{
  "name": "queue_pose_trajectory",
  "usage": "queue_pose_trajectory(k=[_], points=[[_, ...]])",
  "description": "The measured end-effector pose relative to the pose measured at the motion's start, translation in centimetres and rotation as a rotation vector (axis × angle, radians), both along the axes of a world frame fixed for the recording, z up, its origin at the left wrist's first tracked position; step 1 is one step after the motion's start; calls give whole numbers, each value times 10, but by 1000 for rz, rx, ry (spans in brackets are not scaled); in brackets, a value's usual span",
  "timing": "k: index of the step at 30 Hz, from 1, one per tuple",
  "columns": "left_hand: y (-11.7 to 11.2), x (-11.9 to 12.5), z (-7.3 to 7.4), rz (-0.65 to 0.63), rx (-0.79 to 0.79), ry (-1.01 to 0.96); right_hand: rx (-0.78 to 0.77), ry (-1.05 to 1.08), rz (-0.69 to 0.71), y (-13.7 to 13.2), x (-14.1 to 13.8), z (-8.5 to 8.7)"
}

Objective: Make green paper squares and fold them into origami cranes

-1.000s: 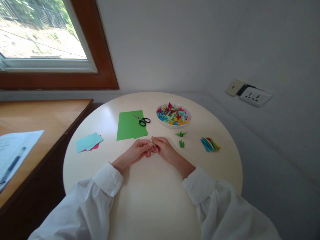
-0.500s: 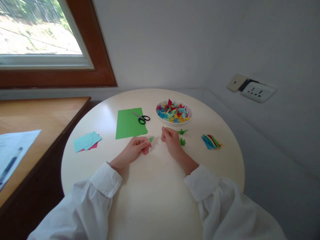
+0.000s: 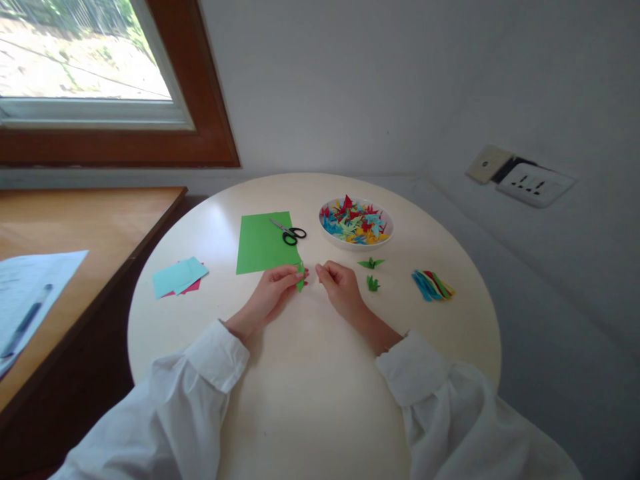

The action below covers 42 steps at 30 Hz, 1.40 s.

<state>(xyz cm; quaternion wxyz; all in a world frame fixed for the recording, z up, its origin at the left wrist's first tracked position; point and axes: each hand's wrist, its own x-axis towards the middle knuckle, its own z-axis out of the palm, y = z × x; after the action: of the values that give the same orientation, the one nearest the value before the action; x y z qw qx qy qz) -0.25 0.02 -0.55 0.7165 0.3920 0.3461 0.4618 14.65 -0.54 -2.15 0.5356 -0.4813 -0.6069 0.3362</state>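
My left hand rests on the round cream table and pinches a small folded green paper piece between thumb and fingertips. A short gap away, my right hand lies with its fingers curled in; I see nothing in it. Two finished small green paper cranes sit just right of that hand. Behind my left hand lies a green paper sheet with black-handled scissors on its far right corner.
A white bowl full of coloured paper cranes stands at the back. A bundle of coloured paper strips lies to the right, light blue and pink squares to the left. A wooden desk with a paper and pen adjoins the table's left side.
One second ago both hands held the green piece together. The right hand let go and drew right, then came back closer; the left hand keeps the piece.
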Motion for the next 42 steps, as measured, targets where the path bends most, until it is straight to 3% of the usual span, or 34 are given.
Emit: queue_pose_trajectory(k=[10, 16, 23, 35, 42], points=[[-1, 2, -2, 9, 26, -38, -33, -85, 216, -5, -3, 0], [-2, 4, -3, 37, 34, 54, -38, -202, 235, -7, -4, 0], [-1, 3, -2, 46, 16, 53, -76, -160, 310, -8, -2, 2], [0, 2, -3, 108, -32, 42, 44, -85, 125, -7, -3, -2], [0, 2, -3, 120, -22, 89, 64, -60, 126, -7, -3, -3]])
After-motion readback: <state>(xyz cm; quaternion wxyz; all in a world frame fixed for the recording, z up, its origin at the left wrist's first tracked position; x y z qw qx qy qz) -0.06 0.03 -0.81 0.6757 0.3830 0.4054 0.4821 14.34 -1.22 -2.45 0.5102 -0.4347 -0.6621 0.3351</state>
